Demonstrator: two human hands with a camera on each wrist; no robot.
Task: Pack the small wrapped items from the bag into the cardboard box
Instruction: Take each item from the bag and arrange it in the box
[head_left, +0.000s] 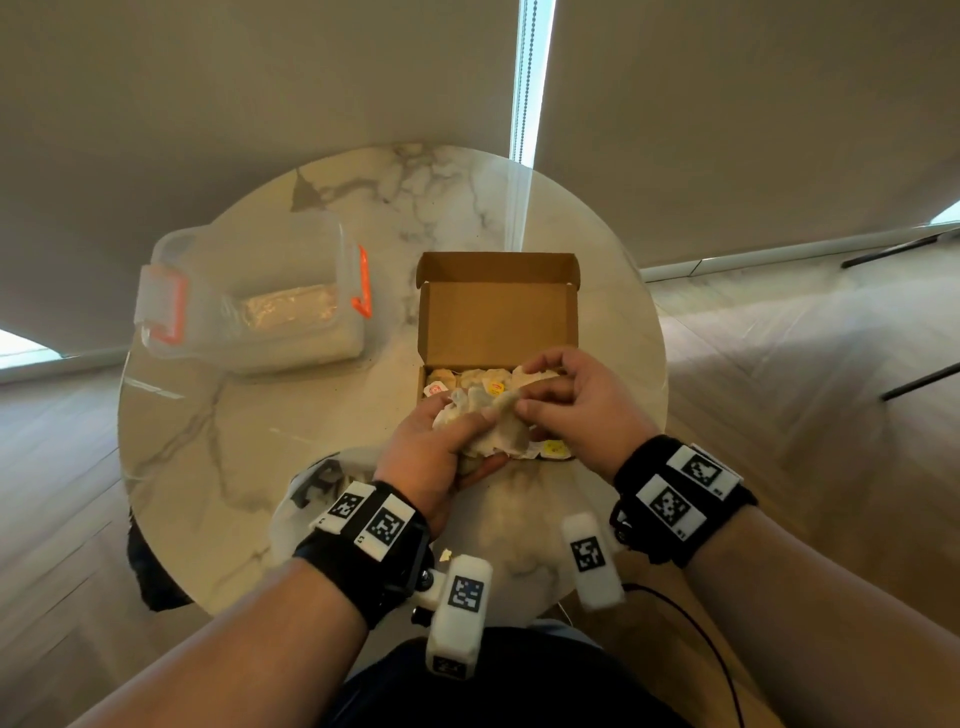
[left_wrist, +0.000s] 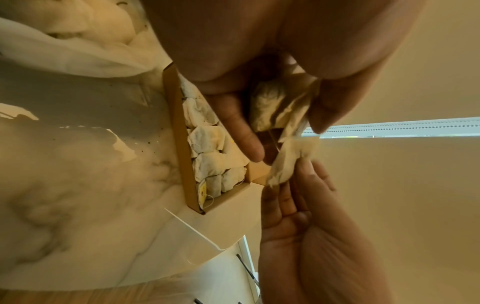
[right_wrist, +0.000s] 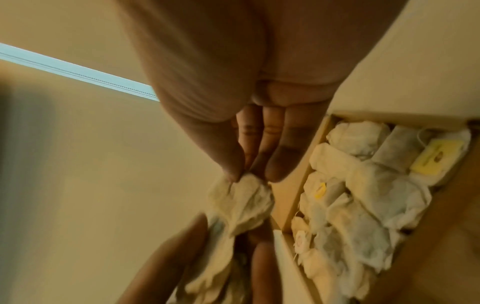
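A clump of wrapped tea bags is gripped in the curled left hand above the near edge of the open cardboard box on the bench. One bag's corner is pinched by the right hand. Further tea bags are seen lying inside the box.

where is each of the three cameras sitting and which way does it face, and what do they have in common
Head: worn on the head, looks forward and down at the round marble table with the cardboard box; both forearms, left hand and right hand show.
Left wrist: sits under the left wrist, looks along the palm at the tea bags it grips; the right hand shows too.
Right wrist: sits under the right wrist, looks along the fingers pinching a tea bag; left fingers show below.
Shared: both wrist views show the box filled with tea bags.
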